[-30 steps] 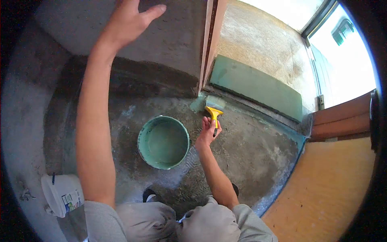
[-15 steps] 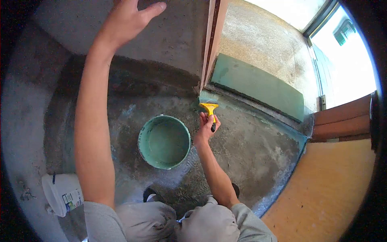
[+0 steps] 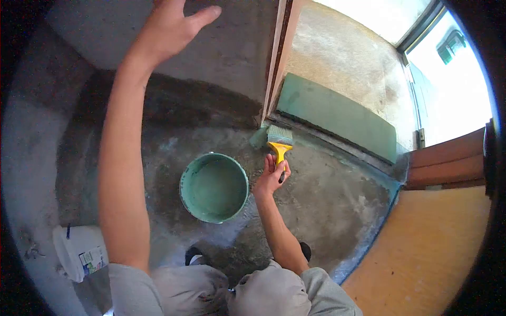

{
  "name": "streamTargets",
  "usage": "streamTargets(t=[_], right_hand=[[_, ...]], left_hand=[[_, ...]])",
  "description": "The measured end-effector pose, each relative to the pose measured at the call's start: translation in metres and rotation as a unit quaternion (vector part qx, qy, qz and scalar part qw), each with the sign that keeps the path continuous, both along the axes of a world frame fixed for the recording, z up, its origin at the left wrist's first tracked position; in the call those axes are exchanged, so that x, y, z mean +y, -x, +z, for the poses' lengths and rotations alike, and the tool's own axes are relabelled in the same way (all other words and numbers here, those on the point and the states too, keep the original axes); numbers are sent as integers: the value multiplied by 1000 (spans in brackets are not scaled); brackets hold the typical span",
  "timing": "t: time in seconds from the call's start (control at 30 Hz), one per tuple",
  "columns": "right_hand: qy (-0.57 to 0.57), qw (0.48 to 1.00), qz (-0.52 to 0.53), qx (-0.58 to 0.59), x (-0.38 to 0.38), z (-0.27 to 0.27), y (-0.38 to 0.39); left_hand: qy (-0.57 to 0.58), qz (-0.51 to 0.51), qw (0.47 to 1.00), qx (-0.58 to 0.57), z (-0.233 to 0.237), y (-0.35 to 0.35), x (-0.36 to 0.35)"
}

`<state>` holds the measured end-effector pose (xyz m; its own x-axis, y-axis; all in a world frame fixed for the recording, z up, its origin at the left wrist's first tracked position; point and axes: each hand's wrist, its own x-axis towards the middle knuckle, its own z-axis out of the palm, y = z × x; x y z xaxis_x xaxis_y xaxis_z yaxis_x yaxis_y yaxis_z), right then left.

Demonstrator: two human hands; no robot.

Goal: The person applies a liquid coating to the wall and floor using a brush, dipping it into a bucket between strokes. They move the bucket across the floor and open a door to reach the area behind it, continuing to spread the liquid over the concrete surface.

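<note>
- The right hand (image 3: 271, 178) closes around the handle of a wide flat brush with yellow-and-black handle and pale bristles (image 3: 280, 138); this grip looks firm, with the fingers wrapped.
- The brush is just off the middle of the view, toward two o'clock, and its bristles point to twelve. Whether they press on the grey wet concrete floor (image 3: 321, 195) or hover over it, I cannot tell.
- The left hand (image 3: 171, 29) is at eleven o'clock, with thumb spread and apparently open (its fingers are cut by the upper edge, so contact with the wall is not sure).
- In my judgement, the bristles could smear the narrow brown wooden post (image 3: 275, 68) at twelve o'clock, because it stands very near them.
- Drops could also fall where they are not wanted, if the bristles carry too much liquid.
- The round green-lined bucket (image 3: 190, 179), at eight o'clock from the brush, is just beside the right wrist; a careless backward swing could knock it.
- The brush looks well used: its bristles have a greenish tint, wet probably, and they spread in a broad, fairly even edge. The yellow part is bright and rather clean.
</note>
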<state>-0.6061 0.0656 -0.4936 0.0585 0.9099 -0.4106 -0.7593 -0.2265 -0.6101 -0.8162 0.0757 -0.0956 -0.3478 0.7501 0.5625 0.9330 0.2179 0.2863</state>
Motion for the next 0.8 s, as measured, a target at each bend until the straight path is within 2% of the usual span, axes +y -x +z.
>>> streamTargets(t=[0.13,0.23,0.53,0.63,0.8], right_hand=[[49,998,-7,38,3,-11,0],[44,997,-14,57,4,-13,12],[43,999,5,-26,11,1,26],[1,994,26,-106,11,-5,29],[-70,982,48,-170,12,-13,25]], left_hand=[[-7,-6,1000,11,-3,1,0],[-22,-9,1000,10,-2,-7,-1],[-5,-6,1000,19,0,-1,0],[-2,1,1000,13,-1,0,1],[-8,-4,1000,22,0,4,0]])
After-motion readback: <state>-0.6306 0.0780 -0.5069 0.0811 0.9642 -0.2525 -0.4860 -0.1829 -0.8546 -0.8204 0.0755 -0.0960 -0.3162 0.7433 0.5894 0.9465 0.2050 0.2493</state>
